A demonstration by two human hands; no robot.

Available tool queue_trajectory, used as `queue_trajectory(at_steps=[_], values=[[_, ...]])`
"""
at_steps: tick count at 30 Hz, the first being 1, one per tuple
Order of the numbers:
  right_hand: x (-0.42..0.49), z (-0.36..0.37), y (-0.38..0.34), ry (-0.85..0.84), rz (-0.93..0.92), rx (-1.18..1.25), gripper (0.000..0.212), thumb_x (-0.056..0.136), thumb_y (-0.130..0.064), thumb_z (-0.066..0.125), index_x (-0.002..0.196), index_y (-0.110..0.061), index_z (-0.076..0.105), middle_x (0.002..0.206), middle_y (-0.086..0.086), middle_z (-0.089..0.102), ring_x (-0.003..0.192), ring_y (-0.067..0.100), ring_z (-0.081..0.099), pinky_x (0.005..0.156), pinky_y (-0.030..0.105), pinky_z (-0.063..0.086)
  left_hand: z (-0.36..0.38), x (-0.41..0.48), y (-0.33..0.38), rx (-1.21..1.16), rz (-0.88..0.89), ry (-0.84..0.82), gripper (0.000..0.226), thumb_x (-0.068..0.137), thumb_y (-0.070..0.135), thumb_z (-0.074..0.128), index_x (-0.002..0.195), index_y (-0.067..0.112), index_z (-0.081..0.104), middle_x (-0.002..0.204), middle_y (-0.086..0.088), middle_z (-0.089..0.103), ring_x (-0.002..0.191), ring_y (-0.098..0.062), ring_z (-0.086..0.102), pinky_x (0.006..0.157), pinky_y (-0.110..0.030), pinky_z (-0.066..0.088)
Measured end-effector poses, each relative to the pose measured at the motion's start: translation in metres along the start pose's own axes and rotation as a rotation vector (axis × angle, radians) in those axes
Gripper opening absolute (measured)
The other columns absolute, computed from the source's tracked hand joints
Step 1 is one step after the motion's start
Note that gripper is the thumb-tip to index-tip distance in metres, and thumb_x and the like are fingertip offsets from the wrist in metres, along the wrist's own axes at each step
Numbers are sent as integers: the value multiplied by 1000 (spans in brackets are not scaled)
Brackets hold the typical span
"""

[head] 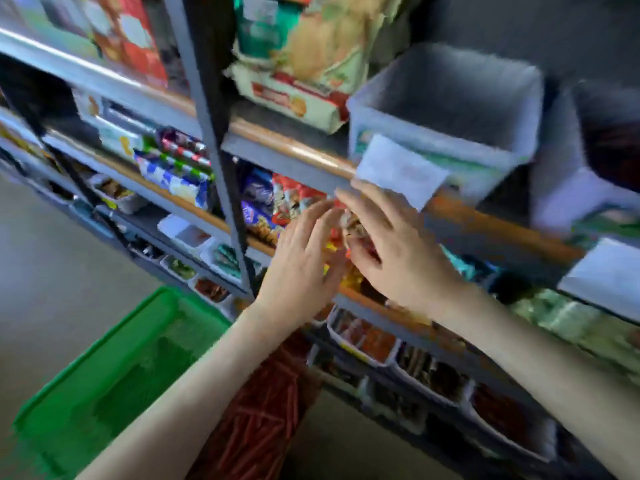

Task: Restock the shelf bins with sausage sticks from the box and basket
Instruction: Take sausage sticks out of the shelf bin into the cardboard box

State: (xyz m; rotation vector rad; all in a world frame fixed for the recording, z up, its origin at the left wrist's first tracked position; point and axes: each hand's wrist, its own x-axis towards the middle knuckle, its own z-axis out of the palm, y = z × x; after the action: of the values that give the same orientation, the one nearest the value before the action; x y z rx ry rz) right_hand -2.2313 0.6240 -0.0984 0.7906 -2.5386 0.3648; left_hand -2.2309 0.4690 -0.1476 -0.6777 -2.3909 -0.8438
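The frame is blurred by motion. My left hand (304, 261) and my right hand (394, 247) are raised together at the front of a middle shelf with colourful snack bags. The left hand's fingers are straight and spread, and it holds nothing. My right hand's thumb and forefinger pinch a small pale crumpled packet (353, 225). Below my forearms, red sausage sticks (263, 414) lie heaped in a box. A green basket (104, 372) stands at the lower left. White shelf bins (363, 341) holding reddish and brown sticks line the lower shelf.
A dark metal upright (221, 161) divides the shelving just left of my hands. Above right stand an empty grey bin (446, 105) with a white label and a second grey bin (595, 161). Biscuit packs (294, 98) sit on the shelf above.
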Motion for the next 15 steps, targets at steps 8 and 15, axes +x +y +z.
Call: queue_trajectory(at_steps=[8, 15], values=[[-54, -170, 117, 201, 91, -139, 43, 84, -20, 50, 125, -6, 54, 126, 11, 54, 113, 22, 46, 103, 27, 31, 30, 132, 150, 8, 430, 14, 39, 87, 16, 48, 121, -2, 53, 125, -16, 55, 112, -32, 52, 95, -40, 42], [-94, -208, 193, 91, 557, -164, 73, 93, -37, 54, 150, -15, 13, 151, 8, 28, 139, 21, 25, 110, 26, 17, 52, 204, 180, 141, 275, -73, 54, 79, 42, 44, 113, 3, 58, 101, -16, 61, 88, -40, 59, 78, -43, 51]])
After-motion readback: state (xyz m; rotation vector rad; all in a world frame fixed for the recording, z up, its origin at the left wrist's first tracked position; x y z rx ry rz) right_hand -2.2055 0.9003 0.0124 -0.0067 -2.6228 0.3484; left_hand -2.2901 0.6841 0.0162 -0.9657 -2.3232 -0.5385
